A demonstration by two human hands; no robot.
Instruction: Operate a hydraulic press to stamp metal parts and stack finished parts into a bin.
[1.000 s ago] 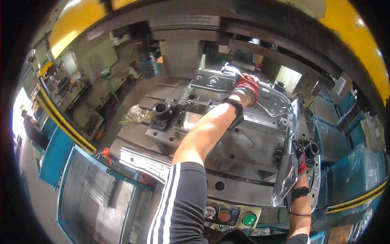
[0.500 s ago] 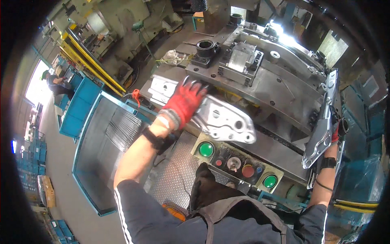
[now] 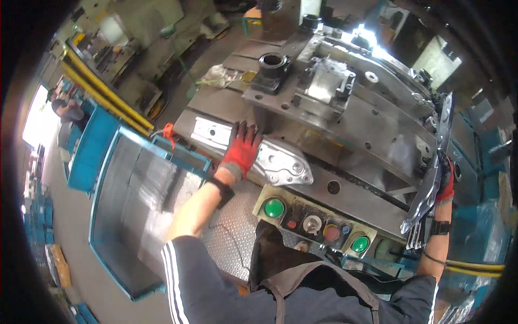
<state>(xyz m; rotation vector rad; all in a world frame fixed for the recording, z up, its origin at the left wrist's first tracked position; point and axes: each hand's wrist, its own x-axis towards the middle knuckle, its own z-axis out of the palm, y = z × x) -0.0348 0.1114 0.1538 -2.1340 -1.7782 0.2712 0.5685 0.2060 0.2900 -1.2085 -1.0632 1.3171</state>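
My left hand [image 3: 242,151], in a red glove with dark fingertips, lies across the middle of a long silver stamped metal bracket [image 3: 283,163] with several holes. Its fingers reach over the bracket's far edge; the thumb is out of sight. The bracket rests near the front edge of the steel press bed [image 3: 202,110]. At the right, my right hand [image 3: 446,181], also red-gloved, holds a second, similar stamped metal bracket [image 3: 431,186], which stands steeply on edge. That bracket and the viewing angle partly cover the right fingers.
A control box [image 3: 313,218] with two green buttons sits below the bed's front edge. Die tooling [image 3: 324,86] and a black round post [image 3: 271,67] stand on the bed. A blue-framed bin [image 3: 108,178] with stacked metal parts is at left. Farther left, another person [image 3: 70,110] stands.
My left hand has lowered its bracket onto the bed, slightly left of before. The right-hand bracket has turned more edge-on. The whole view has shifted a little.
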